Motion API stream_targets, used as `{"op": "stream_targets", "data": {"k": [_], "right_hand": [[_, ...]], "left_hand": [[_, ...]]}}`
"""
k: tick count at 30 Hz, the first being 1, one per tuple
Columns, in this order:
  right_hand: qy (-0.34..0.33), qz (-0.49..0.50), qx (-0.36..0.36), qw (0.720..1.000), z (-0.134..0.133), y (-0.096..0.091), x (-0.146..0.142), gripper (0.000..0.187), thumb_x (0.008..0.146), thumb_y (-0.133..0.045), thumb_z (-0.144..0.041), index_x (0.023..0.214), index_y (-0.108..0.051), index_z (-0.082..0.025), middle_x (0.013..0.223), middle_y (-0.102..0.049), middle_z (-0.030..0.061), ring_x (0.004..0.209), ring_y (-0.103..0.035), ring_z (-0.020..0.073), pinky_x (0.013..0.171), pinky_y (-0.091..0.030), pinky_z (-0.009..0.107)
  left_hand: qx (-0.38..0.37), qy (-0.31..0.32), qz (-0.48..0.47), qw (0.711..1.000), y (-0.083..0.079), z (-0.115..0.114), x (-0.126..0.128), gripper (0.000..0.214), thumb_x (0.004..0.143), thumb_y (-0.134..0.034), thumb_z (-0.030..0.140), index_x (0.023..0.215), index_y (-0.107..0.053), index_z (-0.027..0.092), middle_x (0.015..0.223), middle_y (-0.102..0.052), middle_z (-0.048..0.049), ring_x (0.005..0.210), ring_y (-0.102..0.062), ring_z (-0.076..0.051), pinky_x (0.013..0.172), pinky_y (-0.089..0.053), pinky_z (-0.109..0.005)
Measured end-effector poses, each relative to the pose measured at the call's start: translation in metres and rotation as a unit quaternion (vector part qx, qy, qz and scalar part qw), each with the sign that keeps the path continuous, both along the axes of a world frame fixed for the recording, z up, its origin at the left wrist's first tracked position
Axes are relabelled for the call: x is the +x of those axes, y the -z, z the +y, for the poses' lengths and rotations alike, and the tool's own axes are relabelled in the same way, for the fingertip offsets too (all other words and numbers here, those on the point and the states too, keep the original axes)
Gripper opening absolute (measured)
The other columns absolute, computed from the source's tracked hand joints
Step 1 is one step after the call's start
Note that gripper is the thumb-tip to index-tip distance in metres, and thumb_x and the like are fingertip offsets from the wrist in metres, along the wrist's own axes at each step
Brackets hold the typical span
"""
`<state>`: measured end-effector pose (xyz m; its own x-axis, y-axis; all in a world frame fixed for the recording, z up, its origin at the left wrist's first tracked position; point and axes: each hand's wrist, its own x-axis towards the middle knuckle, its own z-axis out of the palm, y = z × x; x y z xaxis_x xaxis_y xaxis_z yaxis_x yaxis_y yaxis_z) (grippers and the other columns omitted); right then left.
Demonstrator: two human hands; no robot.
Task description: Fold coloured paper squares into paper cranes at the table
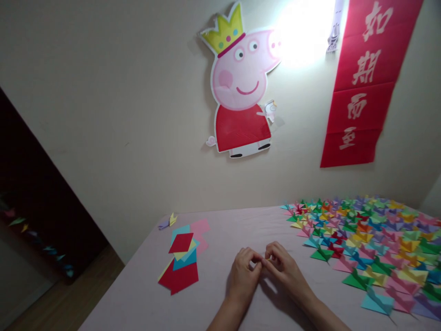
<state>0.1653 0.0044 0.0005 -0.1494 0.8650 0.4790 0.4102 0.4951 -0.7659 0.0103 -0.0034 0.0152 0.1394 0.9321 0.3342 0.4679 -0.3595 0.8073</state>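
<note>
My left hand (243,272) and my right hand (284,267) meet low on the pink table (138,294), fingers pinched together on a small folded yellow paper piece (266,260). Most of that piece is hidden between the fingertips. To the left lies a loose stack of coloured paper squares (181,263), red, blue, yellow and pink. On the right, several folded paper cranes (368,243) in many colours cover the table in rows.
A small folded yellow and purple piece (168,222) lies at the table's far left edge. On the wall hang a cartoon pig cutout (241,92) and a red banner (365,82). A dark opening (34,216) and wooden floor lie to the left.
</note>
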Motion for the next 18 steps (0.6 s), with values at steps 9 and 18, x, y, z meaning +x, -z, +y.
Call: {"op": "stream_targets", "data": {"k": [9,18], "right_hand": [[0.023,-0.039,0.006,0.999,0.0003,-0.0034,0.0030,0.021,0.089,-0.053,-0.035,0.072,-0.050,-0.024,0.079,-0.055,0.0012,0.078,-0.054,0.0199,0.071,-0.045,0.031],[0.026,-0.019,-0.045,0.998,0.0004,-0.0026,0.0043,0.013,0.083,-0.052,-0.033,0.073,-0.053,-0.023,0.074,-0.057,0.0000,0.070,-0.055,0.0186,0.064,-0.044,0.029]], "left_hand": [[-0.023,-0.005,-0.026,0.999,-0.0013,-0.0006,-0.0013,0.010,0.082,-0.057,0.018,0.074,-0.064,0.020,0.079,-0.064,0.0000,0.076,-0.058,-0.016,0.067,-0.041,-0.025],[-0.059,-0.022,-0.051,0.997,0.0005,0.0010,-0.0005,0.008,0.081,-0.059,0.021,0.075,-0.064,0.019,0.078,-0.065,0.0008,0.074,-0.058,-0.015,0.066,-0.041,-0.025]]}}
